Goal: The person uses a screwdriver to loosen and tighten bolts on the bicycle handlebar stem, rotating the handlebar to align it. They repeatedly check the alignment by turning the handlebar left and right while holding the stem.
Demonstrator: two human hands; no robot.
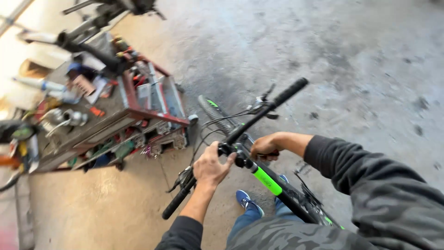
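Standing over a black bicycle (277,187) with a bright green patch on its frame, the person sees it from the head camera with the front tyre (216,114) pointing away across the concrete floor (351,60). The left hand (212,165) is clenched around the handlebar (240,134) near the stem, which looks like a way to keep the front end from swinging. The right hand (264,147) reaches under the bar on the far side of the stem, fingers curled on a part there; what it grips is hidden. Blue shoes (249,203) show below the frame. Left of the bicycle stands a red-edged table (152,113) crowded with tools, within reach.
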